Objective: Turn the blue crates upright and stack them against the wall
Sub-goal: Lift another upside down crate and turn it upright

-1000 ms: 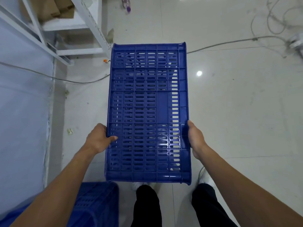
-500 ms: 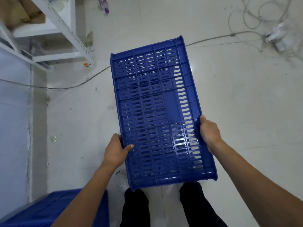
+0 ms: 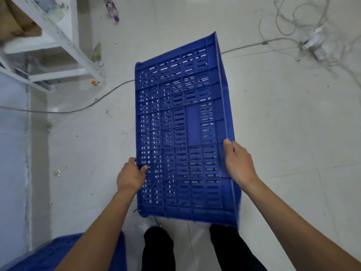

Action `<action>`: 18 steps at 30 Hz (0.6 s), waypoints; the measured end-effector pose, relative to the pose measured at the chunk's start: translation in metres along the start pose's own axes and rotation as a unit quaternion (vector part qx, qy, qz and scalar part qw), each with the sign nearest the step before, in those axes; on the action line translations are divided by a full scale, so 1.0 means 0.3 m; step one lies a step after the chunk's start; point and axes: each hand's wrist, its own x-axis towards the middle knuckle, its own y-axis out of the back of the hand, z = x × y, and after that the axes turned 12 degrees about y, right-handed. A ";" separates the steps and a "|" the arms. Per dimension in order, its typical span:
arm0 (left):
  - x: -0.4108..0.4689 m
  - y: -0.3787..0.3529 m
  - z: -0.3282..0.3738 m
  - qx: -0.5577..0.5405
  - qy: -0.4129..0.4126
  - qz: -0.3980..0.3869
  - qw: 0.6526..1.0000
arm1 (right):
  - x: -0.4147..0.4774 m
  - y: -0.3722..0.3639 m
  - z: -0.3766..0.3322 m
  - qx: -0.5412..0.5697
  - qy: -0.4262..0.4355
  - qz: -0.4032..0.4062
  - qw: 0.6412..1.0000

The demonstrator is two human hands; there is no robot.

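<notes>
I hold a blue slotted crate (image 3: pixel 183 126) in the air over the white floor, its slotted base facing me and its right side raised. My left hand (image 3: pixel 130 176) grips the crate's left long edge, thumb on the base. My right hand (image 3: pixel 237 161) grips the right long edge near the same end. Another blue crate (image 3: pixel 64 253) sits at the bottom left beside the pale wall (image 3: pixel 11 153), partly hidden by my left forearm.
A white metal shelf frame (image 3: pixel 64 45) stands at the top left with cardboard on it. A grey cable (image 3: pixel 78 109) runs across the floor, and a power strip (image 3: pixel 314 44) with tangled wires lies top right. A plastic bottle (image 3: pixel 112 10) lies at the top. My legs and shoes are below the crate.
The crate has tilted, its right side rising and its far end swinging right. Both hands keep their grip. The view has shifted, so the shelf and wall sit further left.
</notes>
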 end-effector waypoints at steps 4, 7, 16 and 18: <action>0.008 0.035 -0.025 0.004 0.055 0.002 0.998 | -0.039 -0.084 -0.075 0.023 0.048 -0.035 0.998; -0.038 0.079 -0.006 -0.037 -0.010 0.051 0.998 | -0.048 -0.168 -0.140 0.008 0.071 -0.060 0.996; -0.173 0.246 0.154 -0.285 -0.167 -0.034 0.943 | -0.087 -0.432 -0.317 -0.057 0.096 -0.068 0.991; -0.158 0.265 0.168 -0.282 -0.149 -0.047 0.947 | -0.091 -0.479 -0.350 -0.088 0.112 -0.079 0.987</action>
